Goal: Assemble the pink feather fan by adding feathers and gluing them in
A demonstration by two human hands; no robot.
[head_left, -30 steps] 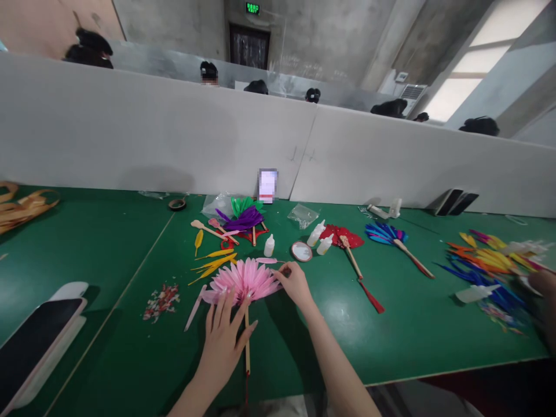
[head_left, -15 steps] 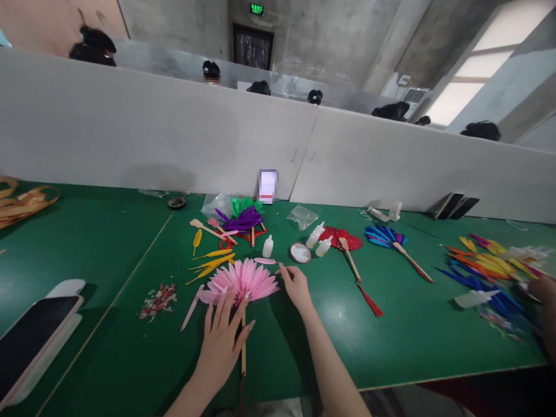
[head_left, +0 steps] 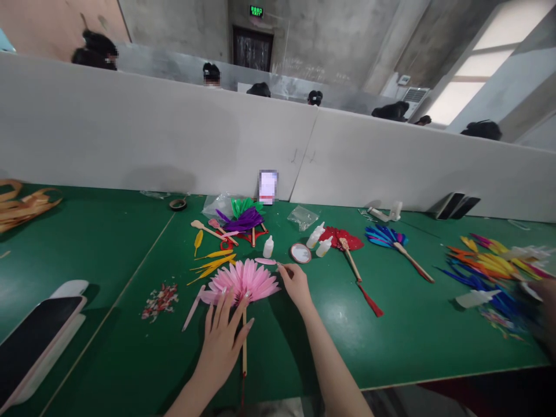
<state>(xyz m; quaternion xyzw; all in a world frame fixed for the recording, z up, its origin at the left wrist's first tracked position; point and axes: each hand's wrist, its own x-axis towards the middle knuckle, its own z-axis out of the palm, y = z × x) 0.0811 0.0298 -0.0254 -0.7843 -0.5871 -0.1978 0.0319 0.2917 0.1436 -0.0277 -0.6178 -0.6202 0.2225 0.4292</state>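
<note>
A pink feather fan [head_left: 243, 281] lies flat on the green table [head_left: 391, 330], its wooden stick [head_left: 244, 350] pointing toward me. My left hand [head_left: 223, 339] rests flat on the fan's lower edge and stick, fingers spread. My right hand [head_left: 295, 284] is at the fan's right edge, its fingertips pinching the quill of a loose pink feather [head_left: 266, 261] that lies just beyond the fan.
Behind the fan lie yellow feathers [head_left: 212, 260], glue bottles [head_left: 269, 247], a round lid [head_left: 300, 252], purple and green feathers [head_left: 243, 217], and red [head_left: 343, 238] and blue [head_left: 386, 236] fans. Scraps [head_left: 160, 299] lie left. A phone [head_left: 35, 339] is near left. Another person's hand [head_left: 545, 304] works at coloured feathers [head_left: 490, 263] on the right.
My right hand has slid slightly up and left to the loose pink feather's quill. My left hand stays on the fan. The view shifted slightly.
</note>
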